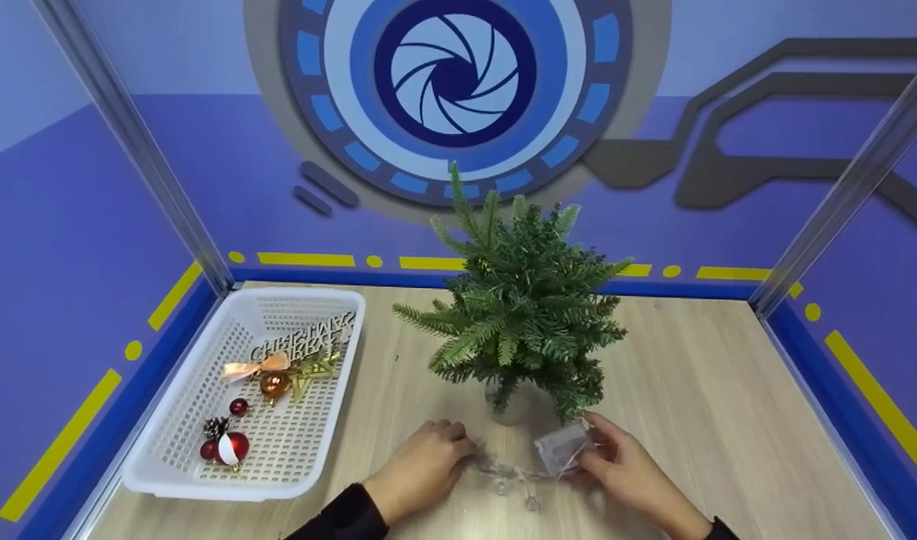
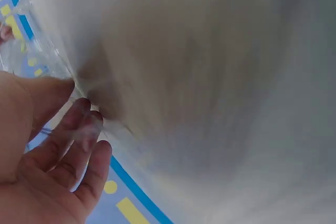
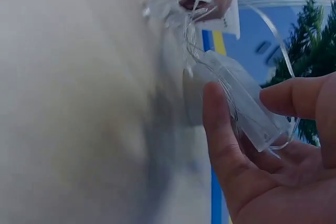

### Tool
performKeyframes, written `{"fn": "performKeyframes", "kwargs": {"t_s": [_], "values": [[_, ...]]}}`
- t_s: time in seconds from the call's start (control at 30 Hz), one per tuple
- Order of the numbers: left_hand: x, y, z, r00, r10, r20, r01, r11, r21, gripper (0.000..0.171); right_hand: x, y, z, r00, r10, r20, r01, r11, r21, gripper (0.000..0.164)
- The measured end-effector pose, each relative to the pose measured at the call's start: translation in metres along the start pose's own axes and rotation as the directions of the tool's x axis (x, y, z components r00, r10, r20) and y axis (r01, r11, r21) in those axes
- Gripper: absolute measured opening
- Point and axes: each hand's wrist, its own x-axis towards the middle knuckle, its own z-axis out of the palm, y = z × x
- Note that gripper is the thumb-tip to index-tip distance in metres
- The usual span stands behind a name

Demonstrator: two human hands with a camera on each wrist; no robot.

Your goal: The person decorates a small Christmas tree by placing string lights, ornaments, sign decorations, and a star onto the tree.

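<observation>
My right hand (image 1: 627, 466) holds a clear plastic battery box (image 1: 563, 450) between thumb and fingers, low over the table in front of a small artificial Christmas tree (image 1: 529, 322). From the box runs a thin transparent string of lights (image 1: 531, 501), bunched in loops between both hands. My left hand (image 1: 427, 461) pinches the other side of this string; in the left wrist view thumb and fingertips (image 2: 79, 106) meet at the clear wire. The right wrist view shows the box (image 3: 244, 100) with fingers on either side and wire trailing along it.
To the left stands a white perforated basket (image 1: 319, 480) with a silver lettered sign (image 1: 304, 341), an orange bauble (image 1: 274, 384), a pinecone (image 1: 217, 427) and red-and-white baubles (image 1: 233, 448). The tree's pale base (image 1: 509, 405) stands just beyond the hands. Printed panels surround the table.
</observation>
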Motion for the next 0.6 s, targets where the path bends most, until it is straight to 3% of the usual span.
{"fn": "performKeyframes", "kwargs": {"t_s": [0.13, 0.3, 0.43, 0.6], "values": [[0.001, -0.004, -0.001, 1.000, 0.005, -0.005, -0.005, 1.000, 0.010, 0.006, -0.004, 0.010, -0.007, 0.996, 0.082, -0.041, -0.087, 0.986, -0.145, 0.065], [0.001, -0.008, -0.006, 1.000, 0.003, -0.020, -0.003, 1.000, 0.025, 0.005, -0.004, 0.011, -0.010, 0.989, 0.089, -0.120, -0.122, 0.946, -0.299, 0.060], [0.002, -0.002, -0.015, 0.999, -0.012, -0.048, 0.013, 1.000, 0.022, 0.007, -0.004, 0.003, -0.020, 0.982, 0.009, -0.191, -0.091, 0.900, -0.426, 0.052], [0.012, 0.018, -0.028, 0.998, -0.004, -0.059, 0.006, 1.000, 0.027, 0.012, -0.002, -0.011, -0.025, 0.949, -0.157, -0.272, -0.005, 0.858, -0.513, 0.035]]}}
